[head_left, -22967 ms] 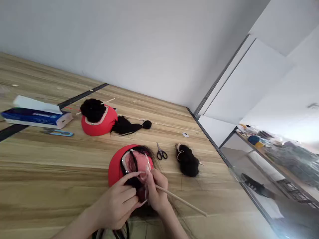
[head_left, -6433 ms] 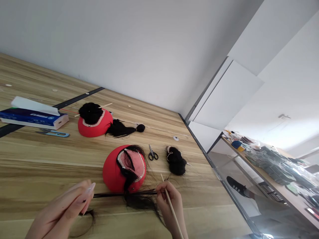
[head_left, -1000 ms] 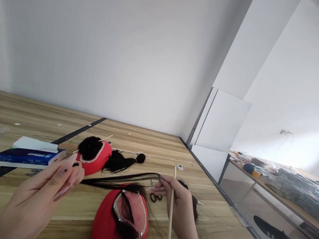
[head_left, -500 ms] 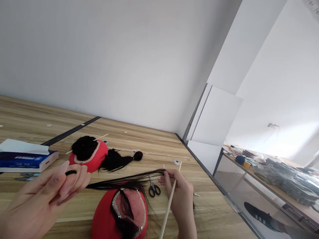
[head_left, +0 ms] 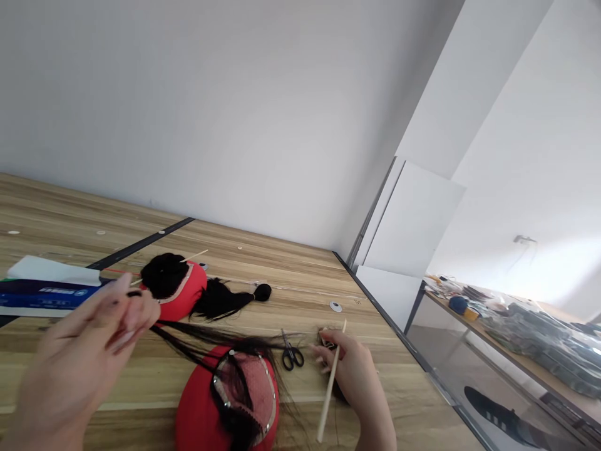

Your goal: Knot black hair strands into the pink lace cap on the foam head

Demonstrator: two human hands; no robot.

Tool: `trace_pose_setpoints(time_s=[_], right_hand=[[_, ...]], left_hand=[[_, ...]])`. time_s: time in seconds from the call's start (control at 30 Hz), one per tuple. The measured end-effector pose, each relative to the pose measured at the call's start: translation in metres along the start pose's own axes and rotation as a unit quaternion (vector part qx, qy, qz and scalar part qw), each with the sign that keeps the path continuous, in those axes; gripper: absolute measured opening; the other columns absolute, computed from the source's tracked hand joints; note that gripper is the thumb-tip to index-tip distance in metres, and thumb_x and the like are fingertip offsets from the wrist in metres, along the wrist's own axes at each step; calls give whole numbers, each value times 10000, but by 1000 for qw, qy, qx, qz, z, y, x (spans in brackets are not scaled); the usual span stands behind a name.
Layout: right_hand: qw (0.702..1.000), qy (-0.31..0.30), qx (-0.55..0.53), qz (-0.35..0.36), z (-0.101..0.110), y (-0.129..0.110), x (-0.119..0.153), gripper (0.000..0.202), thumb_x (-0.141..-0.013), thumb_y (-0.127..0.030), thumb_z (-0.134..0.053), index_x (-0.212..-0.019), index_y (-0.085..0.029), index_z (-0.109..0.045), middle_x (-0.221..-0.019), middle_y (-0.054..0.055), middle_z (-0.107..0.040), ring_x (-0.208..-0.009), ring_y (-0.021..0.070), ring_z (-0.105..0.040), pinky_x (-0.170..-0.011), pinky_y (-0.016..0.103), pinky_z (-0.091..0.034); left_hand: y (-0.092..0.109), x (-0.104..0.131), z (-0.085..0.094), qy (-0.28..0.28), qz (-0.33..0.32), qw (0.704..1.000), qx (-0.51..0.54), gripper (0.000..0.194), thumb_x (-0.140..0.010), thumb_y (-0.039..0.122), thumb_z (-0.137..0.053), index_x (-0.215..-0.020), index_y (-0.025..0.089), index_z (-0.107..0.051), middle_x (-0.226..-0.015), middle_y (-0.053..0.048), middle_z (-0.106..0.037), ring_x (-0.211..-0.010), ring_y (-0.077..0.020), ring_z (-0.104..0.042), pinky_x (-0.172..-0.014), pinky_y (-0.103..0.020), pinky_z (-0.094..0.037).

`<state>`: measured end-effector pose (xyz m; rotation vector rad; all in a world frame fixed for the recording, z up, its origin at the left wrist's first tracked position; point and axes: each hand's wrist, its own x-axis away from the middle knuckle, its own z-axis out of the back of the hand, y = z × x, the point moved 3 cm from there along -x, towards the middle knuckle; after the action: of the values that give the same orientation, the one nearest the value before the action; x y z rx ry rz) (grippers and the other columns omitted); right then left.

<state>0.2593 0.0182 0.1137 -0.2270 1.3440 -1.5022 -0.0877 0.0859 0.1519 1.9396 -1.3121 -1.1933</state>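
My left hand (head_left: 89,344) is closed on a lock of black hair (head_left: 181,338), which stretches right across the top of a red wig block (head_left: 197,404). Pinned to that block is a pink mesh cap (head_left: 256,382) with black hair along its lower left side. Over at the right, my right hand (head_left: 359,376) holds a thin wooden stick (head_left: 330,401) slanting down toward me. Its fingertips are above a dark bundle (head_left: 339,393) on the table, partly hidden by the hand. Whether they touch the bundle I cannot tell. Black-handled scissors (head_left: 292,357) lie between block and right hand.
Farther back stands a second red block (head_left: 188,300) with black hair and a stick. Beside it lies a tied black hair bundle (head_left: 225,300). A blue tissue pack (head_left: 51,297) is at left. Beyond the table's right edge, a shelf (head_left: 498,341) holds plastic-wrapped goods.
My right hand has let go of the far end of the hair lock and moved slightly right and down, to the dark bundle. The left hand has drawn a little left, still gripping the hair.
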Motion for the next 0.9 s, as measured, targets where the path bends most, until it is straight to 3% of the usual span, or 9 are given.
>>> trace_pose_setpoints(time_s=[0.07,0.13,0.23,0.33,0.43,0.6,0.7,0.9], right_hand=[[1000,-4,8,-21,-1,-5,2,321,-703,-452,-773,-860,-173,-788,-578,58,-716,-461,222,-672,-459,291,-547],[996,-51,-53,-51,-9,-20,8,391,-731,-469,-758,-975,-163,-773,-522,35,-691,-426,216,-658,-404,272,-518],[966,-188,-167,-59,-36,-55,21,507,-754,-487,-751,-1135,-154,-715,-644,60,-744,-469,218,-691,-406,264,-534],[936,-267,-229,-29,-61,-82,34,384,-770,-493,-734,-1008,-192,-755,-817,69,-775,-629,229,-750,-563,284,-610],[909,-295,-291,-50,-70,-88,38,297,-827,-475,-680,-862,-189,-753,-769,54,-764,-679,232,-762,-623,292,-625],[895,-324,-303,-52,-62,-85,39,228,-876,-384,-648,-944,-183,-728,-856,71,-777,-796,252,-770,-743,338,-625],[910,-319,-264,-21,-61,-85,40,222,-902,-334,-610,-1003,-172,-724,-884,91,-781,-834,261,-767,-758,347,-622],[949,-241,-197,45,-57,-80,36,220,-876,-198,-592,-1050,-164,-721,-899,94,-784,-803,240,-769,-725,309,-627]], left_hand=[[-2,7,-20,-42,1,999,25,410,-757,431,-773,-595,165,-506,-546,35,-400,-569,-96,-360,-562,-249,-326],[-9,15,-43,-107,33,992,57,423,-811,452,-714,-572,169,-509,-526,32,-366,-535,-100,-349,-518,-253,-308],[-23,29,-73,-188,78,973,107,490,-843,507,-653,-536,168,-477,-521,26,-341,-540,-111,-354,-495,-248,-299],[-35,39,-89,-196,124,961,147,490,-834,501,-667,-536,169,-464,-531,31,-340,-536,-108,-337,-500,-241,-307],[-38,42,-91,-179,150,956,178,456,-832,463,-684,-555,171,-469,-538,37,-337,-535,-104,-329,-505,-230,-318],[-30,39,-87,-187,154,953,184,464,-865,448,-647,-542,168,-467,-535,33,-334,-529,-103,-324,-492,-224,-312],[-29,40,-87,-190,156,952,185,472,-861,454,-650,-540,167,-455,-531,36,-320,-520,-100,-312,-484,-223,-304],[-31,43,-85,-179,179,958,132,533,-806,512,-690,-519,164,-406,-523,36,-327,-527,-100,-335,-504,-230,-321]])
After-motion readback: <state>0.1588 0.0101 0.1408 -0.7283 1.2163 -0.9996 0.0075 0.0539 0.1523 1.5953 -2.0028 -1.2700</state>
